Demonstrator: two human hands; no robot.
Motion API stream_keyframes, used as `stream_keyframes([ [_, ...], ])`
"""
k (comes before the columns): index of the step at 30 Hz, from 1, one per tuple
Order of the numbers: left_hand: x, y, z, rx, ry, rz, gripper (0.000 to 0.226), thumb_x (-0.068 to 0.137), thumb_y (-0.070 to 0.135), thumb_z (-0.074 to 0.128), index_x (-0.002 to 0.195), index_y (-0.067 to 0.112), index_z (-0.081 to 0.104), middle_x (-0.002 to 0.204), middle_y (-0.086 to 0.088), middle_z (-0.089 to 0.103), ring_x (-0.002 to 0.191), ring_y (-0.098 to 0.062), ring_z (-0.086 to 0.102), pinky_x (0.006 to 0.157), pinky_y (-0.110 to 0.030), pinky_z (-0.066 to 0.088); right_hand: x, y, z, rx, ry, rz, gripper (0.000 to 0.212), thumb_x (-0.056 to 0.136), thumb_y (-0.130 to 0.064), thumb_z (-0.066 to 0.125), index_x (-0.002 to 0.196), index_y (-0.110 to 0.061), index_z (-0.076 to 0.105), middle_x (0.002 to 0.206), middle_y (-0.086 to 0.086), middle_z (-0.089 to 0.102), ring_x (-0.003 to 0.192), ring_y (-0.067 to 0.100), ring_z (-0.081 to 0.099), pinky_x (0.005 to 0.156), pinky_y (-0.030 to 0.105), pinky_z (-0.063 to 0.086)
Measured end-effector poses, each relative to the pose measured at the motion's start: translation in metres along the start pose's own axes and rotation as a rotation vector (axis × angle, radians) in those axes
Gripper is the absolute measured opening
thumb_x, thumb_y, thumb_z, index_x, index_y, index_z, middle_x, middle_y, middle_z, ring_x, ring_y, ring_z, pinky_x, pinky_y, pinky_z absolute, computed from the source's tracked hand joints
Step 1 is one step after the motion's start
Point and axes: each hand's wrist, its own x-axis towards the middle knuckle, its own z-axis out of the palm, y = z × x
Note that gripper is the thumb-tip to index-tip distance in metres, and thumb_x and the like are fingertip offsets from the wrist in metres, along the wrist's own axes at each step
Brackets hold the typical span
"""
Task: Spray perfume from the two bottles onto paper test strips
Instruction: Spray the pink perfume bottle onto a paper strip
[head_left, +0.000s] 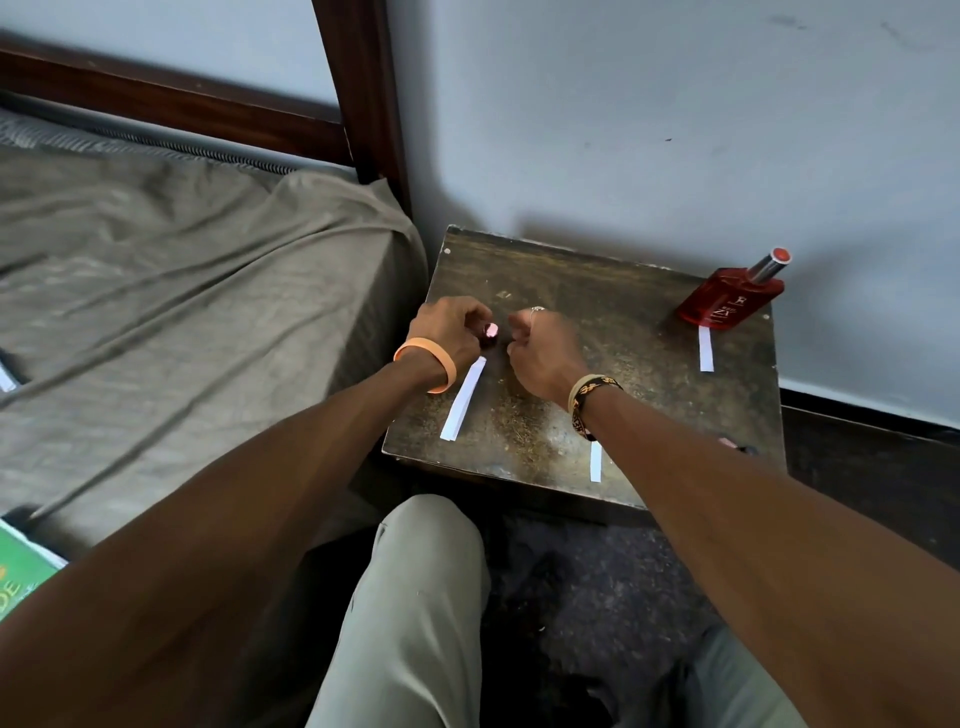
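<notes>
The grey-brown sheeted bed (182, 291) fills the left side, with its dark wooden bed frame (363, 88) rising against the pale blue-grey wall (675, 130). In the corner beside the bed stands a small, worn dark wooden table (634, 374), and a knee in light grey trousers (426, 597) shows below it. Two bare forearms reach over the table's left part. The left hand (452, 325), with an orange wristband (426, 371), curls its fingers round a small dark perfume bottle with a shiny pink cap (491, 332). This bottle stands near the table's left edge, between the two hands. The right hand (540, 348), wearing a black and cream woven bracelet (592, 397), sits just beside it with fingers curled in; whether they touch it cannot be told. A flat red glass perfume bottle with a silver cap (727, 299) stands at the far right corner by the wall. Three white paper test strips lie flat: an angled strip (464, 397) just below the left hand, a second strip (706, 348) reaching up to the red bottle's base, and a third strip (595, 461) near the front edge under the right wrist.
</notes>
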Motion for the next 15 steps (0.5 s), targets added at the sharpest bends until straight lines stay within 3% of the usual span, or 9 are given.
stream_keyframes([
  [4,-0.010,0.010,-0.016,0.051,0.078,0.021,0.034,0.077,0.006,0.056,0.106,0.018,0.070,0.101,0.000,0.072,0.098,-0.021,0.065,0.093,-0.032,0.049,-0.015,0.008,-0.022,0.017,0.110,0.038,0.031,0.091,0.003,0.043,0.100,-0.005,0.071,0.101,0.010,0.072,0.095,0.030,0.066,0.088,0.045,0.056],
  [8,-0.023,0.035,-0.027,0.053,0.136,0.038,0.035,0.078,0.005,0.058,0.108,0.019,0.069,0.100,0.002,0.072,0.096,-0.019,0.065,0.092,-0.028,0.048,-0.037,0.016,-0.052,0.090,0.176,0.086,0.034,0.090,0.007,0.043,0.110,-0.002,0.069,0.113,0.013,0.070,0.108,0.030,0.064,0.096,0.044,0.053],
  [10,-0.032,0.051,-0.027,0.041,0.132,0.079,0.033,0.078,0.005,0.059,0.106,0.019,0.070,0.099,0.002,0.072,0.094,-0.019,0.066,0.092,-0.031,0.050,-0.052,0.022,-0.069,0.104,0.206,0.116,0.035,0.093,0.004,0.045,0.117,-0.006,0.068,0.119,0.009,0.068,0.112,0.025,0.062,0.100,0.037,0.051],
  [15,-0.058,0.090,-0.017,0.037,0.093,0.182,0.027,0.083,0.007,0.061,0.106,0.018,0.071,0.101,0.000,0.073,0.094,-0.018,0.067,0.091,-0.037,0.053,-0.087,0.038,-0.097,0.117,0.269,0.132,0.029,0.094,0.002,0.049,0.113,-0.008,0.069,0.110,0.006,0.066,0.108,0.025,0.062,0.099,0.040,0.051],
])
